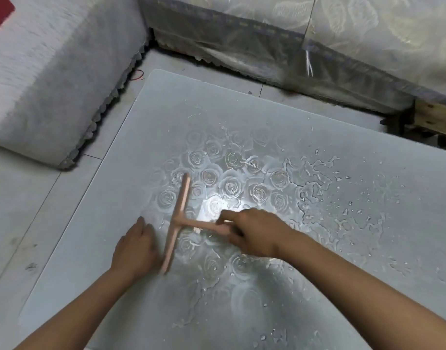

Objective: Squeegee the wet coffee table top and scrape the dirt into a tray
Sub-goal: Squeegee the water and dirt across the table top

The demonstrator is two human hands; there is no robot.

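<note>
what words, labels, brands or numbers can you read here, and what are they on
None: no word, label, brand or number shows. The pink squeegee is plain, the coffee table top bears only a rose pattern, and the sofa covers carry no lettering.

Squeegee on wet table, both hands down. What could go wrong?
1. No tray in view: the squeegee could push water off the table onto the floor.
2. The left hand lies flat beside the blade and could get hit.
3. Puddles beyond the right hand may be missed.
</note>
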